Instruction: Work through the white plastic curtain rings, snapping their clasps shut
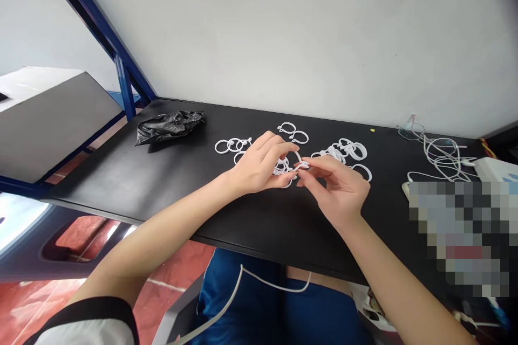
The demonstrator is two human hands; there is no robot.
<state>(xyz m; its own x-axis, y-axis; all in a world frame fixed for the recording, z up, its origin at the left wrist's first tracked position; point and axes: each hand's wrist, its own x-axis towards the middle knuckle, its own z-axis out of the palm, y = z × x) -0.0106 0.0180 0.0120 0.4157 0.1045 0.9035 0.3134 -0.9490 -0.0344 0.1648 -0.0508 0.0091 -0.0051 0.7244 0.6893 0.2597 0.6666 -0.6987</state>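
Between my two hands is a white plastic curtain ring with a small fitting on its rim. My left hand holds the ring's left side between thumb and fingers. At the ring's right side, my right hand pinches the fitting; the fingertips partly hide it. More white rings lie on the black table under and behind my left hand, partly covered by it. Just beyond my right hand is a heap of rings. Two rings lie farther back, and several others sit to the left.
A crumpled black plastic bag lies at the left rear. On the right are eyeglasses, a tangled white cable, a white box and a blurred-out patch. The wall borders the table's back; a blue metal frame stands left.
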